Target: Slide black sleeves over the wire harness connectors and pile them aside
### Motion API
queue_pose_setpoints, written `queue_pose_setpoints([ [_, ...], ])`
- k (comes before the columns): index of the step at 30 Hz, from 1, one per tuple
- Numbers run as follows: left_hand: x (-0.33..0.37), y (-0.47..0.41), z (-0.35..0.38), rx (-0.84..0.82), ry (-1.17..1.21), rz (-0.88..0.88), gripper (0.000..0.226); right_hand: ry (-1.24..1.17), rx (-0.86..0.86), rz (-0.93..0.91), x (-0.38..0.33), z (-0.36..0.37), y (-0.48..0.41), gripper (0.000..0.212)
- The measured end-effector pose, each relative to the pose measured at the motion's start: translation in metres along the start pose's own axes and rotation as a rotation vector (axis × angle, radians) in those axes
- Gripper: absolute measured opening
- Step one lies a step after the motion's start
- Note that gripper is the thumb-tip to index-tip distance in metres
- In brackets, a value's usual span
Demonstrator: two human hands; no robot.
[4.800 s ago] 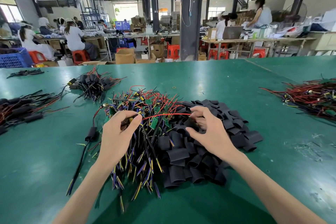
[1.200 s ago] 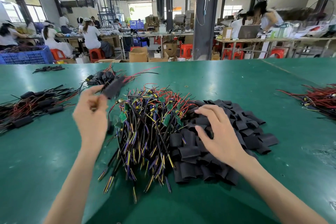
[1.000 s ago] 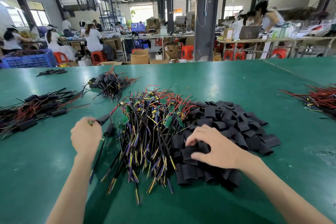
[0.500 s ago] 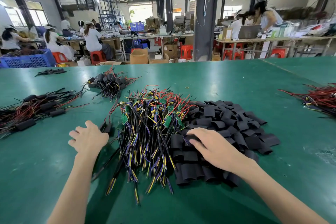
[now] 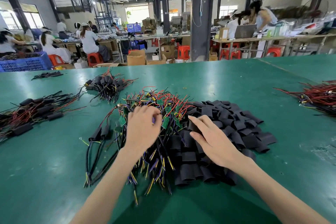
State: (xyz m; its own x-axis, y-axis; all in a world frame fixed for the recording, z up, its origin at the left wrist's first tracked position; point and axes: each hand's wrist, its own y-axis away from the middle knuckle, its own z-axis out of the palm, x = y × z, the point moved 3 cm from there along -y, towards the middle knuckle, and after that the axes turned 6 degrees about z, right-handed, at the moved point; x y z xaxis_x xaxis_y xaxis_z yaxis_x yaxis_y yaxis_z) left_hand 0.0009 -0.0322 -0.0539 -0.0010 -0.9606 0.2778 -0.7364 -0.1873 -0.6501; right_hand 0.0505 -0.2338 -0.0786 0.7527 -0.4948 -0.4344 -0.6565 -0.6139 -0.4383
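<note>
A person's two bare arms reach from the near edge over a green surface (image 5: 218,82). At its middle lies a heap of wire harnesses (image 5: 160,103): red leads and small green boards face the far edge, and the yellow, purple and black wire ends fan toward the near edge. Touching the right flank of that heap is a wide pile of black sleeves (image 5: 236,123), short flattened tubes lying loose over one another.

The left hand (image 5: 143,129) is over the top of the harness heap, back up, its fingers curled down among the boards and wires. It is blurred, so I cannot tell whether its grip has closed on a wire. The right hand (image 5: 212,143) rests on the left part of the sleeve pile, fingers nearly straight and thumb spread apart, so its grip is wide. One sleeve lies in the gap between the forefinger and thumb.

Just left of the heap, two sleeved harnesses (image 5: 100,132) lie side by side, their wires trailing toward the near edge. A small sleeved pile (image 5: 107,85) sits farther toward the far edge, and a longer spread of sleeved harnesses (image 5: 32,112) reaches the left edge. A bundle of red wires (image 5: 318,96) lies at the right edge, well apart from the hands.
</note>
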Motion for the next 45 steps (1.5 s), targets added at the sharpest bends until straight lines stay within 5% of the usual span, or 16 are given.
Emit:
queue_pose_setpoints([
  [4, 0.017, -0.007, 0.022, -0.182, -0.257, -0.043, 0.032, -0.057, 0.034, 0.05, 0.003, -0.002, -0.001, 0.049],
  [10, 0.021, -0.007, 0.016, -0.106, -0.165, -0.167, 0.028, -0.137, 0.038, 0.143, 0.013, -0.004, -0.003, 0.055],
  [19, 0.024, -0.025, -0.013, -0.097, 0.115, -0.18, 0.025, -0.259, 0.142, 0.134, 0.02, -0.008, -0.005, 0.034],
  [24, 0.027, -0.043, -0.032, 0.028, 0.866, -0.492, 0.009, -0.263, 0.167, 0.152, 0.028, -0.005, 0.001, 0.033],
  [27, 0.028, -0.051, -0.051, 0.231, 1.112, -0.447, 0.017, -0.272, 0.158, 0.155, 0.026, -0.006, 0.005, 0.036],
  [30, 0.026, -0.052, -0.078, 0.315, 0.906, -0.129, 0.031, -0.281, 0.162, 0.147, 0.024, -0.008, 0.006, 0.037],
  [34, 0.029, -0.04, -0.093, 0.26, 0.23, 0.37, 0.029, -0.246, 0.164, 0.117, 0.018, -0.009, 0.006, 0.038],
  [37, 0.027, -0.024, -0.073, 0.16, -0.014, 0.379, 0.037, -0.242, 0.125, 0.133, 0.014, -0.008, 0.007, 0.042],
  [45, 0.007, 0.021, -0.023, 0.164, 0.084, 0.26, 0.032, -0.275, 0.098, 0.224, 0.019, -0.006, 0.006, 0.04],
])
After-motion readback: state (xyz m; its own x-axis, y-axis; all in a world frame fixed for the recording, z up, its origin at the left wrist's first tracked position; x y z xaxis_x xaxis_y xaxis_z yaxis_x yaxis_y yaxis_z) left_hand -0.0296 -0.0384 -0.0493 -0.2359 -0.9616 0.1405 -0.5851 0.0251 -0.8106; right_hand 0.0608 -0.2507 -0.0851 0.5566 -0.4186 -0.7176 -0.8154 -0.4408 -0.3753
